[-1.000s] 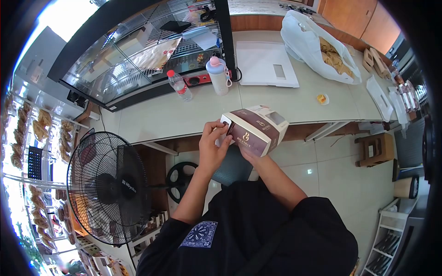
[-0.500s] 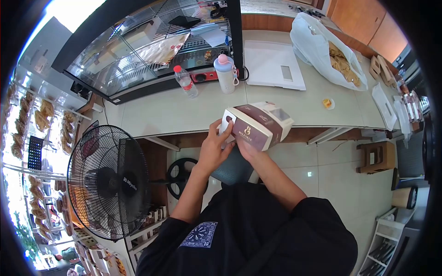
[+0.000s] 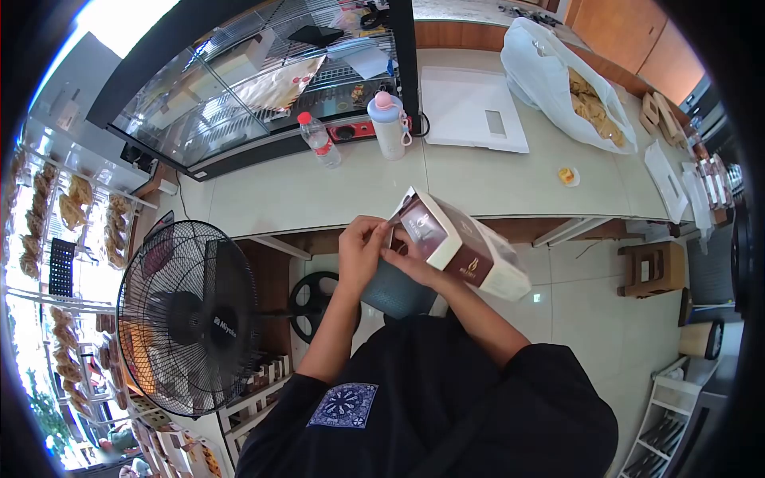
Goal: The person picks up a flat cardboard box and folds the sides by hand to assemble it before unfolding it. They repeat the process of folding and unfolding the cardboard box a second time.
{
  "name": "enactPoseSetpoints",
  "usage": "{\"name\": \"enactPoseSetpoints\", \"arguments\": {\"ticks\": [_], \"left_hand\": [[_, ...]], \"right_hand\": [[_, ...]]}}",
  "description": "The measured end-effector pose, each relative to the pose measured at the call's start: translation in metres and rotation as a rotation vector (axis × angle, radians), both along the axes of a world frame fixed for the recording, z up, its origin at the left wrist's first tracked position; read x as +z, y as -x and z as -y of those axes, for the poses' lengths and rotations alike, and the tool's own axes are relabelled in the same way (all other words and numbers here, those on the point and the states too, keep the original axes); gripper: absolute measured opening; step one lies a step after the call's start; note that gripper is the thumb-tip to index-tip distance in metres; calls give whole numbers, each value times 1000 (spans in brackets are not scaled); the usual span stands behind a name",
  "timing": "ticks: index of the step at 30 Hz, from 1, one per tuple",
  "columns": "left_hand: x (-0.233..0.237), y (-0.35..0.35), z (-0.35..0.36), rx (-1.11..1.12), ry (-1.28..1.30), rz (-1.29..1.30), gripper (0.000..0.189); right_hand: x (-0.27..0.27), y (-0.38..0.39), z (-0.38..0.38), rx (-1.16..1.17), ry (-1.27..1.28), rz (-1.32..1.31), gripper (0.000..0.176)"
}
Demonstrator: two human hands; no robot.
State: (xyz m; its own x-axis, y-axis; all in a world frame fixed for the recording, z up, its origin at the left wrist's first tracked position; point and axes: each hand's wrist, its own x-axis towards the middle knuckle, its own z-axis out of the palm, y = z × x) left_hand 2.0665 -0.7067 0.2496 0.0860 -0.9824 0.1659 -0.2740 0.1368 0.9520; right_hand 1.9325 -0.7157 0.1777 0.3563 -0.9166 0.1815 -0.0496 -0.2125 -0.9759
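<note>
In front of me, just off the near edge of the counter, a cream and maroon cardboard pastry box [image 3: 464, 233] is held in the air, tilted with its far right end lower. Gold lettering marks its sides and it has a clear window. My left hand [image 3: 362, 248] is closed, with thumb and fingers pinching the flap at the box's left end. My right hand [image 3: 416, 268] grips the same end from below and beside it; part of its fingers is hidden behind the cardboard.
The counter [image 3: 319, 195] bears a water bottle [image 3: 320, 142], a tumbler [image 3: 390, 127], a flat white box [image 3: 470, 107], a white plastic bag [image 3: 550, 88] and a small pastry [image 3: 566, 175]. A glass display case [image 3: 263, 80] stands behind. On my left is a black fan [image 3: 187, 315].
The pastry box has turned and tipped, its right end swinging down and toward me. Both hands stay at its left end, with the fingers shifted around the flap.
</note>
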Motion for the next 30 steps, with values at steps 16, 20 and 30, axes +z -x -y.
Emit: {"name": "enactPoseSetpoints", "arguments": {"ticks": [16, 20, 30], "left_hand": [[16, 14, 2, 38, 223, 280, 9], [9, 19, 2, 102, 272, 285, 10], [9, 25, -3, 141, 148, 115, 16]], "right_hand": [[23, 21, 5, 105, -608, 583, 19], [17, 21, 5, 102, -649, 570, 18], [33, 10, -4, 31, -610, 567, 12]]}}
